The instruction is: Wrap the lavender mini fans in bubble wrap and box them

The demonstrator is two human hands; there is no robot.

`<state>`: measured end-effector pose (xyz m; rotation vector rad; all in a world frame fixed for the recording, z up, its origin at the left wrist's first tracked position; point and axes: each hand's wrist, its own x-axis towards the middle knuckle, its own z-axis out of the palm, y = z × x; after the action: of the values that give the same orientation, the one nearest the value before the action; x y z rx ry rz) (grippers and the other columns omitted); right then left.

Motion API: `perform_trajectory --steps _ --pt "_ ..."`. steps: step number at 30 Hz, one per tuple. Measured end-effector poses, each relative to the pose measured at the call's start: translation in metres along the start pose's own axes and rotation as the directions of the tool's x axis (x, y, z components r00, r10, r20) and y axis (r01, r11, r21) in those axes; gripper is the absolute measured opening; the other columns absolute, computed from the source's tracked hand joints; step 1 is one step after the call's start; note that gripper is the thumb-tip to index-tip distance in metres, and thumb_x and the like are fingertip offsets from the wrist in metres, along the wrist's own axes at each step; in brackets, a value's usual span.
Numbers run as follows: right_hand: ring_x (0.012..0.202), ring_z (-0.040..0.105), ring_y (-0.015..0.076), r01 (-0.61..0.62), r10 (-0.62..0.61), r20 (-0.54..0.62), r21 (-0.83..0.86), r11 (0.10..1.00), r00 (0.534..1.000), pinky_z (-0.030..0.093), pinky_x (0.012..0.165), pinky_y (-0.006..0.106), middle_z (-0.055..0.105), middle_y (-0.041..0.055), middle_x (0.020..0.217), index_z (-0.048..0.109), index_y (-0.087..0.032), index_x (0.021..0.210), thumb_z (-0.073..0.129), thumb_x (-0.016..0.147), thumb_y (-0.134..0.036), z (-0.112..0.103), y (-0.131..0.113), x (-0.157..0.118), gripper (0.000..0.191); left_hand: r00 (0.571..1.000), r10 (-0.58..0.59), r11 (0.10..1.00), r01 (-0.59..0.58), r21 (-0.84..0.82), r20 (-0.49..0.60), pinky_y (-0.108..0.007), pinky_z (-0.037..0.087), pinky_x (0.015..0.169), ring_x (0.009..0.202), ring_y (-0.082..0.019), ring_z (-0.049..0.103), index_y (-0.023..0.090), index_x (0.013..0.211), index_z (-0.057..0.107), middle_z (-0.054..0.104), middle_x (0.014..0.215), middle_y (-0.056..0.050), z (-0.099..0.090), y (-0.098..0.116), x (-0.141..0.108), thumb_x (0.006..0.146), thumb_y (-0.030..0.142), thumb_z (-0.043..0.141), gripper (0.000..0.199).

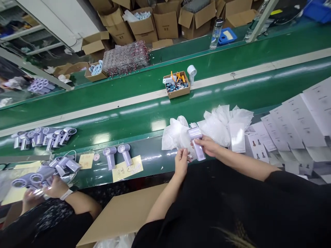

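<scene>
My right hand [209, 145] is wrapped round the body of a lavender handheld fan [198, 150], held tilted over the near edge of the bench. Just left of it, my left hand [181, 161] is closed in a pinch on a white plastic bag [172, 135], a translucent, crumpled one. The fan's head overlaps the bag in view, and whether any of it is inside I cannot tell. More crumpled white bags [216, 125] lie beyond my right hand. Two lavender fans [110, 159] rest on the bench to the left, by a handwritten yellow note [133, 168].
At left, a co-worker's hands [58, 187] hold lavender fans. More fans [42, 136] cluster on the green conveyor belt [139, 119]. A small carton [178, 92] holds pliers and small parts. Printed leaflets [289, 127] stand fanned at right. An open carton [126, 210] sits below the bench.
</scene>
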<state>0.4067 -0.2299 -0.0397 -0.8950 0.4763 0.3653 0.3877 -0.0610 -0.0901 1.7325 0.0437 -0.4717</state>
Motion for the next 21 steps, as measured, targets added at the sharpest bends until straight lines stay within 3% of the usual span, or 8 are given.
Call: perform_trajectory --steps 2,4,6,8,12,15,18,21 --pt "0.072 0.063 0.0146 0.064 -0.061 -0.095 0.024 0.998 0.994 0.056 0.065 0.029 0.065 0.0027 0.084 0.056 -0.019 0.094 0.069 0.074 -0.023 -0.019 -0.01 -0.011 0.024 0.995 0.069 0.945 -0.091 0.315 0.078 -0.033 0.048 0.076 0.08 -0.017 0.059 0.017 0.093 0.055 0.057 0.087 -0.006 0.0 -0.024 0.001 0.086 0.04 0.048 0.025" --pt "0.071 0.063 0.0159 0.066 -0.06 -0.116 0.046 0.997 0.991 0.057 0.06 0.031 0.064 0.0038 0.086 0.056 -0.02 0.096 0.063 0.08 -0.029 -0.037 -0.022 -0.027 0.02 0.972 0.074 0.787 -0.194 0.586 0.222 -0.037 0.043 0.09 0.099 -0.022 0.055 0.017 0.093 0.056 0.056 0.097 -0.008 -0.008 -0.045 0.008 0.079 0.031 0.06 0.02" --pt "0.073 0.063 0.017 0.04 -0.035 -0.085 0.058 0.998 0.996 0.056 0.054 0.029 0.064 0.0056 0.089 0.056 -0.019 0.097 0.058 0.084 -0.033 -0.044 -0.029 -0.041 0.02 0.944 0.029 0.627 -0.274 0.73 0.329 -0.039 0.04 0.094 0.108 -0.025 0.05 0.017 0.097 0.057 0.055 0.106 -0.012 -0.015 -0.057 0.016 0.079 0.023 0.06 0.02" --pt "0.079 0.063 0.0185 -0.031 0.029 0.031 0.067 0.997 0.999 0.055 0.053 0.027 0.063 0.0079 0.093 0.055 -0.018 0.099 0.055 0.086 -0.034 -0.04 -0.024 -0.047 0.021 0.925 -0.009 0.505 -0.323 0.8 0.379 -0.039 0.04 0.093 0.108 -0.025 0.051 0.016 0.107 0.055 0.056 0.108 -0.014 -0.017 -0.061 0.023 0.084 0.016 0.048 0.023" --pt "0.077 0.062 0.0172 -0.154 0.17 0.247 -0.08 0.985 0.954 0.054 0.057 0.028 0.061 0.0064 0.093 0.052 -0.018 0.104 0.057 0.084 -0.037 -0.015 0.008 -0.02 0.028 0.915 -0.01 0.494 -0.346 0.798 0.403 -0.035 0.039 0.094 0.106 -0.025 0.054 0.014 0.117 0.052 0.06 0.108 -0.014 -0.02 -0.055 0.027 0.078 0.006 0.048 0.04" --pt "0.067 0.057 0.0124 -0.117 0.15 0.051 -0.402 0.908 0.987 0.052 0.061 0.027 0.059 0.0013 0.083 0.052 -0.019 0.103 0.062 0.079 -0.033 -0.013 0.029 0.012 0.03 0.939 0.006 0.497 -0.3 0.814 0.343 -0.034 0.04 0.093 0.104 -0.025 0.056 0.011 0.116 0.055 0.063 0.106 -0.015 -0.029 -0.046 0.021 0.074 0.004 0.049 0.043" --pt "0.076 0.055 0.013 -0.119 0.026 -0.166 -0.578 0.808 0.986 0.049 0.072 0.026 0.059 0.0011 0.084 0.052 -0.017 0.101 0.066 0.074 -0.024 -0.03 0.034 0.03 0.031 0.98 0.05 0.51 -0.192 0.838 0.195 -0.036 0.041 0.092 0.104 -0.026 0.056 0.008 0.112 0.058 0.062 0.108 -0.017 -0.047 -0.027 0.011 0.077 0.008 0.041 0.038" --pt "0.083 0.055 0.0144 -0.101 0.0 -0.172 -0.582 0.807 0.985 0.047 0.077 0.026 0.059 0.0017 0.086 0.053 -0.015 0.096 0.067 0.069 -0.017 -0.047 0.027 0.029 0.03 0.995 0.089 0.685 -0.025 0.728 -0.049 -0.033 0.045 0.083 0.092 -0.022 0.061 0.013 0.099 0.064 0.067 0.098 -0.011 -0.064 0.005 0.0 0.081 0.017 0.04 0.03"
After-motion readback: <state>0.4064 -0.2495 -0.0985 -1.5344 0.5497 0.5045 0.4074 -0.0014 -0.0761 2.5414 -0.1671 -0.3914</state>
